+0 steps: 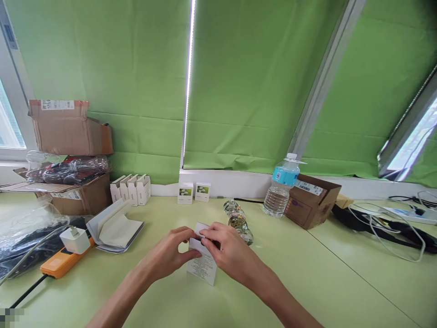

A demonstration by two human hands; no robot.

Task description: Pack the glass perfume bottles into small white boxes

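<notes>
Both hands are on a small white carton (202,272) in the middle of the table, its lower face covered in fine print. My left hand (172,251) grips its left side, with the thumb on the printed face. At the carton's top, my right hand (228,246) pinches near what looks like a raised flap; the fingertips hide the exact contact. Small glass jars (239,222) stand in a row just behind the right hand. Farther back are two white boxes (185,193) with green pictures. Several white cartons (129,190) stand left of them.
A notebook (119,230) lies open at left beside an orange power strip (64,260) with a white charger (75,240). Cardboard boxes (64,127) are stacked at back left. A water bottle (280,189), a brown box (310,202) and cables (389,228) occupy the right.
</notes>
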